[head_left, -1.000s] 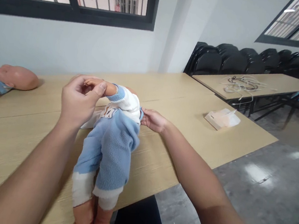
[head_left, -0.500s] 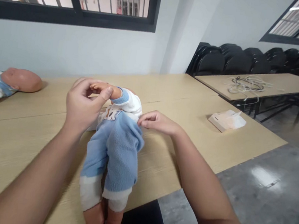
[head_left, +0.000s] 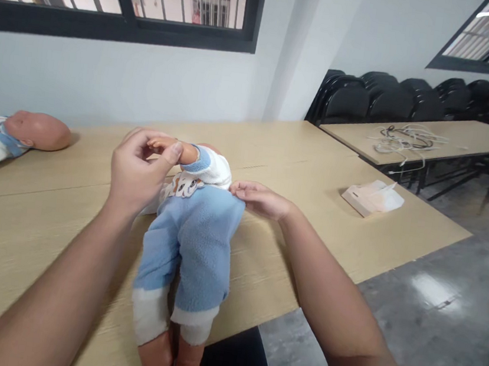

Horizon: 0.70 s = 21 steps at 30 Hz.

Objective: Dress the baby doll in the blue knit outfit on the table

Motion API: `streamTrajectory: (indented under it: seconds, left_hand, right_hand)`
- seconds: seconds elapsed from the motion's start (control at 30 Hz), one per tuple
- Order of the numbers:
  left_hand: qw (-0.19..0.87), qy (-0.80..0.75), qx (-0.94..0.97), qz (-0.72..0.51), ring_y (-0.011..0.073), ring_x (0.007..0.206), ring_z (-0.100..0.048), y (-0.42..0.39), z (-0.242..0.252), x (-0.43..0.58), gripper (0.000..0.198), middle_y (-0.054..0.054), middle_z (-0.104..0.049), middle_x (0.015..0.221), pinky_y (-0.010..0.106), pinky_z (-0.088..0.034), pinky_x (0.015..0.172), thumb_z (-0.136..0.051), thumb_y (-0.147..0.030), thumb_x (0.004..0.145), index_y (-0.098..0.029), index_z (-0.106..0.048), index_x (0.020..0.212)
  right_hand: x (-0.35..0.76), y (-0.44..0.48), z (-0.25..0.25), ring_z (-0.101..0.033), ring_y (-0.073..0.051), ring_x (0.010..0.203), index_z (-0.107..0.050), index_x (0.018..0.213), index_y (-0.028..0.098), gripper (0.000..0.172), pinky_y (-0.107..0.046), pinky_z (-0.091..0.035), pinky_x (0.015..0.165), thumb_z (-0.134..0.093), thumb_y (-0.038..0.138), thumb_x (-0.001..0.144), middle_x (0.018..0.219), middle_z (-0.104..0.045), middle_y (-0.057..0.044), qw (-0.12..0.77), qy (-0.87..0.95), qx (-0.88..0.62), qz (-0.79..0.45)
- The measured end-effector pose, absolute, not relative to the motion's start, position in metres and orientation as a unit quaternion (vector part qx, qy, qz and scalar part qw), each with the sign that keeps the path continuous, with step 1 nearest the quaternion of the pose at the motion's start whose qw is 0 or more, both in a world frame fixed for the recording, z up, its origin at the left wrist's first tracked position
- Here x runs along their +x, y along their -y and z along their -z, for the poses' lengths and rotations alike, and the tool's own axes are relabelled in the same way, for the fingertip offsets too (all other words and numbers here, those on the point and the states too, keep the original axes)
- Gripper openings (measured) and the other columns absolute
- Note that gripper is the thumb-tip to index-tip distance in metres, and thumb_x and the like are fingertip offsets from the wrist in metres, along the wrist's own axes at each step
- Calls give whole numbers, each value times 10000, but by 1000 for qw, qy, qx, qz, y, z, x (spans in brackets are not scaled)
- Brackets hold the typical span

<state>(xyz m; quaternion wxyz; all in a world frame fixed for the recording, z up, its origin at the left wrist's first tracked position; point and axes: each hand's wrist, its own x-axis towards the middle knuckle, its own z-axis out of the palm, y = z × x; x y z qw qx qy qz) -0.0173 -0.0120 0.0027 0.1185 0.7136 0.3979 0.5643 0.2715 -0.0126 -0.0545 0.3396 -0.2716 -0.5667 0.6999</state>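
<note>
A baby doll [head_left: 210,170] in a white top lies tilted on its side on the table, its feet toward me. It wears blue fleece trousers [head_left: 205,243] with white cuffs. My left hand [head_left: 137,164] is closed around the doll's raised forearm near its small hand. At the waist, my right hand [head_left: 260,200] pinches the edge of the trousers and holds the cloth out to the right. The doll's head is mostly hidden behind its arm and shoulder.
The wooden table [head_left: 301,154] bears a second doll [head_left: 37,131] at the far left and an open tissue box [head_left: 358,198] at the right. Tangled cables [head_left: 406,137] lie on another table behind. Folded black chairs [head_left: 348,101] line the wall.
My right hand has drawn the trousers' waist outward to the right, so the cloth is stretched smoother over the hip. My left hand stays on the doll's forearm.
</note>
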Motion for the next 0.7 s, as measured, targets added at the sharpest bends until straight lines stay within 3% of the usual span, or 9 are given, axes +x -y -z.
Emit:
streamTrajectory:
  seconds: [0.2, 0.33, 0.43, 0.6, 0.7]
  left_hand:
    - [103, -402, 696, -585, 227, 934, -685, 17, -5, -8, 175, 43, -698, 988, 381, -587, 764, -743, -397, 855, -247, -674, 913]
    - [84, -392, 725, -560, 226, 963, -676, 27, -8, 4, 152, 27, -705, 981, 391, -560, 847, -756, -322, 819, -240, -686, 927]
    - [74, -382, 757, -525, 229, 1006, -669, 35, -5, 16, 184, 26, -712, 1004, 368, -548, 845, -768, -336, 816, -232, -685, 944]
    - [63, -351, 792, -496, 240, 1087, -663, 38, 7, 29, 218, 38, -720, 1050, 377, -543, 925, -770, -331, 830, -227, -681, 1000]
    - [70, -353, 794, -490, 242, 1089, -666, 38, 12, 32, 217, 30, -724, 1048, 392, -531, 965, -773, -332, 833, -234, -680, 1002]
  right_hand:
    - [260, 3, 71, -631, -168, 966, -696, 1087, 230, 419, -287, -501, 895, -888, 362, 739, 1110, -703, -34, 450, 565, -300, -623]
    - [252, -3, 83, -615, -162, 919, -671, 1014, 226, 371, -286, -503, 866, -885, 369, 748, 1004, -689, -11, 470, 590, -331, -567]
    - [257, -6, 86, -610, -159, 892, -672, 973, 202, 328, -285, -500, 848, -862, 374, 769, 949, -684, -7, 437, 615, -346, -557]
    - [284, -8, 77, -649, -163, 920, -711, 1032, 162, 334, -299, -506, 877, -815, 393, 814, 997, -722, -39, 273, 632, -325, -649]
    - [289, -10, 79, -640, -159, 841, -709, 970, 166, 315, -296, -508, 818, -835, 379, 775, 899, -719, -20, 269, 653, -361, -609]
